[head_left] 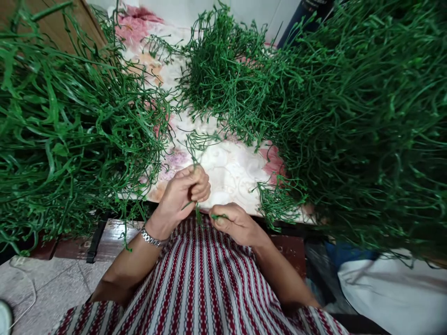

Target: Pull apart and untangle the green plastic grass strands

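My left hand [188,188], with a metal watch on its wrist, is closed around a small bunch of thin green stems [194,144]. Their curled tips stick out above the fist, and a few short ends hang below it. Just to the right and lower, my right hand [232,222] is closed in a pinch, with a bit of green stem showing between thumb and fingers. The two hands are close together but apart, over the table's near edge. A small pile of stems [279,202] lies on the cloth to the right of my hands.
A large heap of broader green stems [70,125] covers the left side. Another big heap [370,116] fills the right, joining a pile at the back [223,70]. A flowered tablecloth [223,174] shows between them. A dark cylinder [303,21] stands at the back right.
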Tool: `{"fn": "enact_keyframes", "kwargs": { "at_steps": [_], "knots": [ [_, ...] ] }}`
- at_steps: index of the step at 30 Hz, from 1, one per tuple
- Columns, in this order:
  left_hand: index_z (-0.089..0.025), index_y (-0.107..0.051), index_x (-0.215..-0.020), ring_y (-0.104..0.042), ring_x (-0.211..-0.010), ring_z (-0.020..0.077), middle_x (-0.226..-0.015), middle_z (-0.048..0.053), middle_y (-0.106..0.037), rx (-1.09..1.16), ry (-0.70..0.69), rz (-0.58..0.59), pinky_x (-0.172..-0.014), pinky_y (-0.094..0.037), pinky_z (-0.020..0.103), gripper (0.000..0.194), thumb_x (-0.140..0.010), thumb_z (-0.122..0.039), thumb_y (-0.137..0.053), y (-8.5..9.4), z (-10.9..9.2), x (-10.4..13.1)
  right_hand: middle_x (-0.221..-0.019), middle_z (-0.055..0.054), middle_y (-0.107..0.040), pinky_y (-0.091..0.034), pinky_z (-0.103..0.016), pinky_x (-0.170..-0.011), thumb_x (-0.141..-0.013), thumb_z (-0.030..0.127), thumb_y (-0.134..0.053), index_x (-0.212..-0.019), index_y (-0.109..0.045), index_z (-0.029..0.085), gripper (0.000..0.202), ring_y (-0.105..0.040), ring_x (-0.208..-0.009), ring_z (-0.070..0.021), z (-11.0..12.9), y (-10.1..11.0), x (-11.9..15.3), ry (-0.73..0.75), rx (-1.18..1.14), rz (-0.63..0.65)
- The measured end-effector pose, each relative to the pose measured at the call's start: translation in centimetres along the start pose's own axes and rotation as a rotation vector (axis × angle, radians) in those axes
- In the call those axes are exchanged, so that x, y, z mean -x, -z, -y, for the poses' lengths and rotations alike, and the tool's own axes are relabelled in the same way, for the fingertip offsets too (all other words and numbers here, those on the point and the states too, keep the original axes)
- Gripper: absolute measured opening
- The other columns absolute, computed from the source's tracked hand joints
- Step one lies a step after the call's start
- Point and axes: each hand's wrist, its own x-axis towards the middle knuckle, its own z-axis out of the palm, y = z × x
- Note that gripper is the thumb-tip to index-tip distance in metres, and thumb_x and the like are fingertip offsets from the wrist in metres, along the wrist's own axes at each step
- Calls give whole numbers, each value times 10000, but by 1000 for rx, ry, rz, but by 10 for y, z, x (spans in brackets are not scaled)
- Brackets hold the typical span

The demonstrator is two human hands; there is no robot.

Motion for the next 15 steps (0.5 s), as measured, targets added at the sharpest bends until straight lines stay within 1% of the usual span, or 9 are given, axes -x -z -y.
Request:
{"fn": "enact_keyframes", "kwargs": {
  "at_steps": [1, 4, 6, 8, 10, 12, 15],
  "knots": [
    [-155, -411, -583, -252, -385, 36, -447, -68, -306, -54, 0, -3, -424, -210, 195, 300, -793, -305, -563, 1, 0, 1, -544, 40, -386, -290, -200, -447, -901, 411, -374, -680, -440, 167, 336, -342, -463, -64, 2, 1, 3, 15, 17, -52],
    [-140, -460, -592, -274, -410, 37, -456, -55, -373, -234, 18, -51, -429, -185, 196, 299, -770, -333, -603, 3, 3, 4, -592, 24, -451, -356, -210, -487, -918, 290, -364, -840, -501, 169, 199, -428, -502, -81, 15, 6, 13, 53, 116, -292],
    [-136, -478, -598, -284, -421, 39, -460, -52, -387, -337, 0, -88, -428, -183, 196, 314, -763, -370, -608, 5, 7, 7, -635, 9, -493, -388, -219, -517, -911, 212, -372, -890, -515, 181, 147, -466, -533, -90, 29, 10, 19, 77, 274, -423],
    [-134, -481, -592, -294, -432, 41, -467, -50, -396, -419, -24, -86, -430, -189, 196, 334, -772, -392, -592, 6, 10, 8, -704, -20, -540, -415, -233, -561, -889, 162, -397, -906, -531, 185, 138, -496, -591, -104, 41, 11, 19, 131, 501, -511],
    [-134, -477, -589, -298, -443, 42, -481, -49, -398, -451, -50, -57, -435, -196, 195, 340, -787, -394, -575, 6, 13, 9, -752, -44, -566, -432, -251, -605, -858, 130, -430, -968, -539, 173, 161, -517, -654, -126, 45, 10, 13, 183, 728, -529],
    [-134, -473, -590, -302, -453, 42, -494, -48, -396, -450, -58, -19, -439, -201, 194, 339, -795, -387, -566, 6, 16, 11, -800, -71, -582, -444, -268, -628, -826, 110, -457, -1037, -533, 143, 227, -536, -713, -152, 40, 9, 3, 195, 923, -496],
    [-130, -472, -578, -303, -455, 43, -492, -45, -398, -460, -33, 33, -439, -201, 194, 351, -790, -392, -568, 7, 18, 13, -815, -77, -583, -445, -264, -598, -798, 102, -479, -1099, -522, 114, 305, -533, -700, -156, 25, 8, -9, 196, 1077, -439]
  ]
}}
